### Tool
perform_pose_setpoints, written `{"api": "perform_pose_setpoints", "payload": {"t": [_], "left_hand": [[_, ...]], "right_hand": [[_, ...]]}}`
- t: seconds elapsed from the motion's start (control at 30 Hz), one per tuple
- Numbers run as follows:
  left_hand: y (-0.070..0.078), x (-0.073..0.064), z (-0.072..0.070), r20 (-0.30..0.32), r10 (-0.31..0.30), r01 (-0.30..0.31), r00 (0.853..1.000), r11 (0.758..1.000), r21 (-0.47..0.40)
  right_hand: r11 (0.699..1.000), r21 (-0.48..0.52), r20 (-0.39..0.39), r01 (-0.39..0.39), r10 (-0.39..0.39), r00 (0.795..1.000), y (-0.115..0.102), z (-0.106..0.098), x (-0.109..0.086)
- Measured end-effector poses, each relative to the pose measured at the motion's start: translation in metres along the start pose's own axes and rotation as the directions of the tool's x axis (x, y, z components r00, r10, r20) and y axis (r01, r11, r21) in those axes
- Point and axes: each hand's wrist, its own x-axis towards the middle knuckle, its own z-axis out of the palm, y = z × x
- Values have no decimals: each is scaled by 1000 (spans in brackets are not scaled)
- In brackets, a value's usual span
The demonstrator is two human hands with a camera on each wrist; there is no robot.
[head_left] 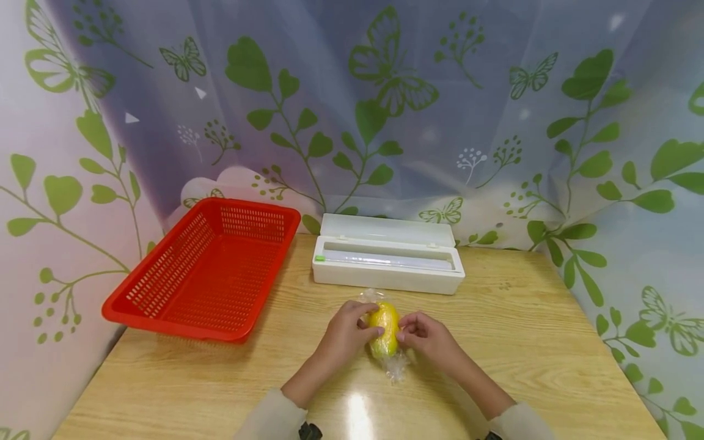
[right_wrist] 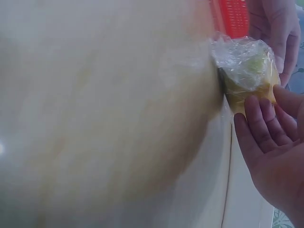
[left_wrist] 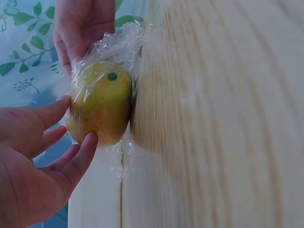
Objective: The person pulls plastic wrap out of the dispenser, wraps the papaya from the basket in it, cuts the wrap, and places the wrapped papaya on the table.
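A yellow mango (head_left: 386, 319), green toward its near end, lies on the wooden table wrapped in clear plastic wrap (head_left: 395, 366). Loose film sticks out beyond both ends. My left hand (head_left: 345, 333) holds the fruit's left side between thumb and fingers. From the right, my right hand (head_left: 431, 341) has its thumb and fingertips against the wrapped side. The left wrist view shows a small dark green spot on the end of the mango (left_wrist: 105, 104) under crumpled film. Crinkled wrap covers the end of the mango (right_wrist: 251, 76) in the right wrist view.
Behind the hands stands a white plastic wrap dispenser box (head_left: 387, 278), its lid raised and a roll (head_left: 385, 260) inside. A red perforated basket (head_left: 220, 287) is at the left of the table (head_left: 522, 342). A leaf-and-butterfly patterned curtain (head_left: 330, 110) hangs at the back and sides.
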Motion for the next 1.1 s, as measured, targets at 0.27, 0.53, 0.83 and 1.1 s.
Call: {"api": "perform_pose_setpoints", "payload": {"t": [0.27, 0.53, 0.83, 1.1], "left_hand": [[-3, 1, 1, -11, 16, -15, 1000, 999, 44], [-2, 1, 1, -14, 29, -28, 999, 999, 41], [-3, 1, 2, -17, 32, -31, 999, 999, 42], [-3, 2, 2, -14, 27, -26, 1000, 999, 46]], "right_hand": [[998, -67, 98, -14, 21, 995, 5, 2, -22], [997, -61, 139, 40, -31, 990, 1, 13, -35], [833, -354, 190, 427, -383, 904, -1, 23, -39], [654, -413, 256, 634, -585, 769, 4, 22, -35]]}}
